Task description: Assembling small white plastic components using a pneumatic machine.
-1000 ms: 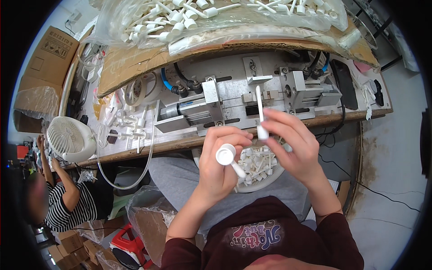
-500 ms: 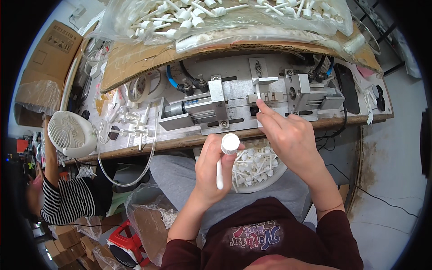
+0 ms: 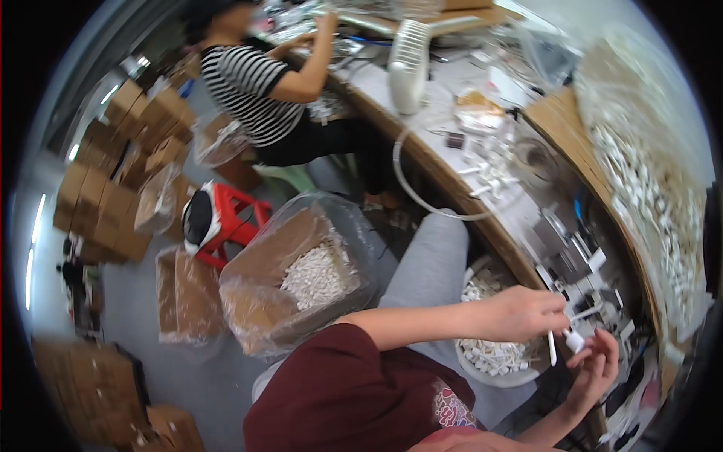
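My left hand (image 3: 531, 313) reaches across to the bench edge, its fingers closed. A white rod (image 3: 552, 350) hangs down from these fingers. Right beside it, my right hand (image 3: 597, 368) has its fingers curled against a white round cap (image 3: 575, 343). Whether the cap and the rod are one piece is hidden by the fingers. Just beyond both hands sits the metal clamping fixture (image 3: 565, 252) on the bench. Below my left hand, a white tub (image 3: 520, 378) on my lap holds many white capped sticks (image 3: 493, 354).
A plastic-lined carton (image 3: 248, 290) with white pieces stands at my left, by a red stool (image 3: 245, 215). Farther off, a co-worker in a striped top (image 3: 245, 90) sits at the bench beyond a white fan (image 3: 409, 64). Bagged white pieces (image 3: 655, 203) lie at right.
My view has swung left, bringing the carton and co-worker into sight. My right hand has left the fixture and come to the cap at my left hand.
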